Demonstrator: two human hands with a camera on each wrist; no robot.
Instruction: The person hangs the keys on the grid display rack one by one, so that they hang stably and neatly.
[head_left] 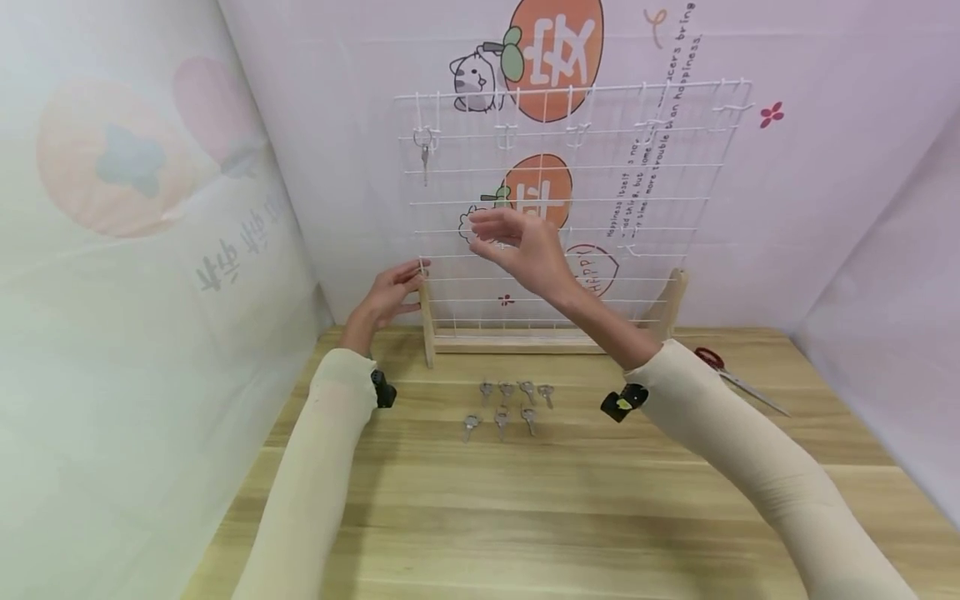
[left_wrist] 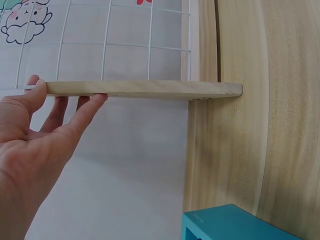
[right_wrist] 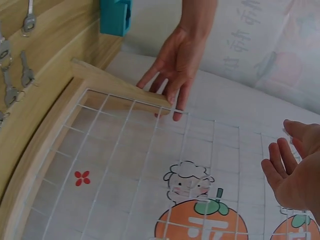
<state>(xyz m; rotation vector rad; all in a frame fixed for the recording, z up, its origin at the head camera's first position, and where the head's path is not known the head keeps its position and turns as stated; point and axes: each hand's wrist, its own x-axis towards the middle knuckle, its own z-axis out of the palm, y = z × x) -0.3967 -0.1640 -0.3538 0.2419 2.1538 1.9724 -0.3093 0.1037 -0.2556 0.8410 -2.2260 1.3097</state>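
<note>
Left hand (head_left: 390,296) touches rack post (head_left: 427,321), seemingly.

Right hand (right_wrist: 295,172) cut off by the wrist view's edge

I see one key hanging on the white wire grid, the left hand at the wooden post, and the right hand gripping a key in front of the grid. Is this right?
Not quite. The right hand holds nothing: the right wrist view shows its fingers straight and empty in front of the white wire grid. The rest stands: one key hangs on it, and the left hand touches the wooden post.
</note>
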